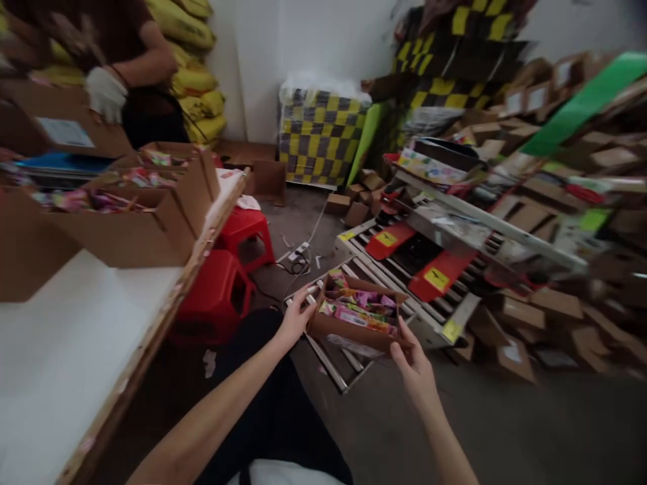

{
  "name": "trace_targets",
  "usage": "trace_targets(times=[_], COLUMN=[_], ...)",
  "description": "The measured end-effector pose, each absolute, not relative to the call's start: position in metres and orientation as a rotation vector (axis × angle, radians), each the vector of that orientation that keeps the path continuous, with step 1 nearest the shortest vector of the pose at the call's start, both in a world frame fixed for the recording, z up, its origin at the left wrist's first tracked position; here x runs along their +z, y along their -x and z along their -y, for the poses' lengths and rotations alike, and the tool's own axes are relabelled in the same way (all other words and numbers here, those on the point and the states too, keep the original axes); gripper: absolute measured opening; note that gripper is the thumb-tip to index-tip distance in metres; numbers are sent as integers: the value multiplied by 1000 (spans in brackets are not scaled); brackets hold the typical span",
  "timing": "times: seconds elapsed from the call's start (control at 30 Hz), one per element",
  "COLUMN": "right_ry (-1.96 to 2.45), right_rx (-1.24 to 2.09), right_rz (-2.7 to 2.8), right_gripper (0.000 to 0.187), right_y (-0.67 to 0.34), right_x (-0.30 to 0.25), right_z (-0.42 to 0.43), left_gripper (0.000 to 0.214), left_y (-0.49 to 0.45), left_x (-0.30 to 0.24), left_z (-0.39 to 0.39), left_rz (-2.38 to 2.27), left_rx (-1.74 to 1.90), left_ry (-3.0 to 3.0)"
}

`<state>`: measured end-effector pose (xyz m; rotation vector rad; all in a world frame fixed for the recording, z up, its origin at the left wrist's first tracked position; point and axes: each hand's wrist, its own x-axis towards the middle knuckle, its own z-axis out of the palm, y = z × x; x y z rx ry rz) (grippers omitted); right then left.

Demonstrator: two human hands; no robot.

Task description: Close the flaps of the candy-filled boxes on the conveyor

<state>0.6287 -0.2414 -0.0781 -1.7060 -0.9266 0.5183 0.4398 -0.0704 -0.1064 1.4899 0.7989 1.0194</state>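
Observation:
Between my two hands is an open cardboard box [348,333], filled with small colourful wrapped packets [361,310]. My left hand [297,318] grips its left end, fingers along the wall. On the opposite end, my right hand [415,357] has its thumb on the near corner and its fingers round the right side. Beneath and behind the box lies a roller conveyor [328,367], which leads to a carton-sealing machine [442,202] with red guide plates [437,275]. The underside of the box is hidden, so I cannot tell whether it touches the rollers.
At left, a white-topped table [91,337] bears larger cartons [146,232] of packets. Red stools [215,296] stand beside it. A co-worker's gloved hand [106,94] holds a carton. A power strip [299,252] with cables lies on the floor. Small boxes [546,316] pile up at right.

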Motion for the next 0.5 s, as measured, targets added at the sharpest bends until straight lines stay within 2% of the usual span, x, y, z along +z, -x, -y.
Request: trace_targets(times=[0.1, 0.3, 0.5], right_ry=[1745, 1806, 1991], right_rx=[488, 386, 238], right_rz=[867, 872, 695], right_gripper=[63, 51, 50], right_y=[-650, -660, -661], right_x=[-86, -83, -89], right_z=[261, 241, 215], left_gripper=[30, 49, 24], left_y=[-455, -435, -459], left_x=[-99, -75, -79], left_z=[86, 80, 87], left_rz=[-649, -232, -653], left_rx=[1105, 711, 849], left_ry=[-1685, -2183, -2163])
